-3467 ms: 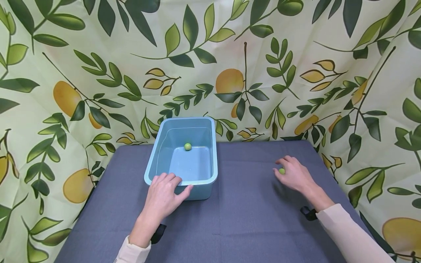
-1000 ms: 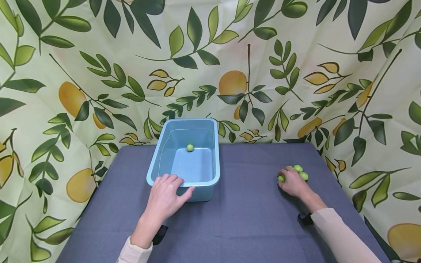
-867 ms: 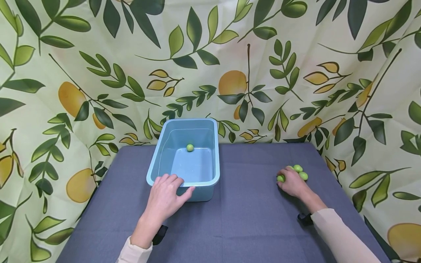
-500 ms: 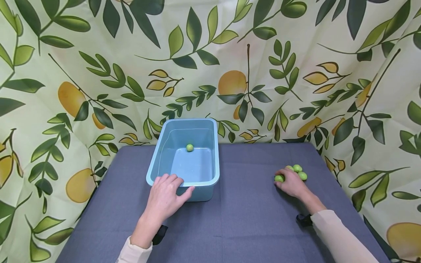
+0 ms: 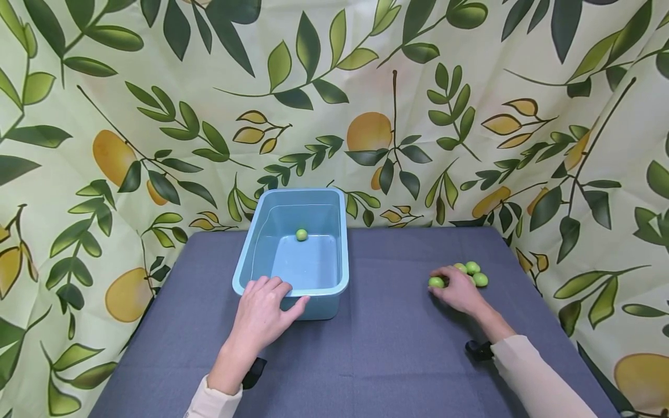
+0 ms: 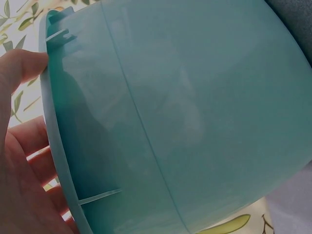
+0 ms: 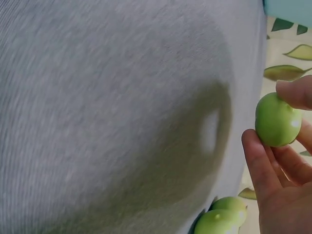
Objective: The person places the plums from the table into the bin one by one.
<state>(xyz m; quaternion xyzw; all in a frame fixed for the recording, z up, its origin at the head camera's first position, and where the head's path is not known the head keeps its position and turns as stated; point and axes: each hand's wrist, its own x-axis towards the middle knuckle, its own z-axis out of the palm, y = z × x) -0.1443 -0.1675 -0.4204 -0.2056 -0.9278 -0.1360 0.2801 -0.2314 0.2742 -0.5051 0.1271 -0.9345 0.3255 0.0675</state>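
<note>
My left hand (image 5: 266, 313) holds the near rim of a light blue plastic bin (image 5: 342, 244), with its fingers bent over the edge. In the left wrist view the thumb (image 6: 34, 63) touches the rim, and the fingertips are hidden behind it. One small round green fruit (image 5: 301, 234) lies inside the bin. At the right, my right hand (image 5: 460, 290) pinches another small green fruit (image 7: 278, 119) between thumb and fingers. Several more green fruits (image 5: 480, 280) lie close together on the table just beyond this hand, one partly covered by it.
A dark blue-grey cloth covers the table (image 5: 387, 337). Cloth walls (image 5: 313, 128) printed with leaves and oranges stand behind and at both sides. Bare cloth lies between the bin and the right hand.
The right hand has moved slightly left with the pinched fruit, away from the other fruits. At 3.5 seconds ago it hid most of that group. The left hand and bin stay in place.
</note>
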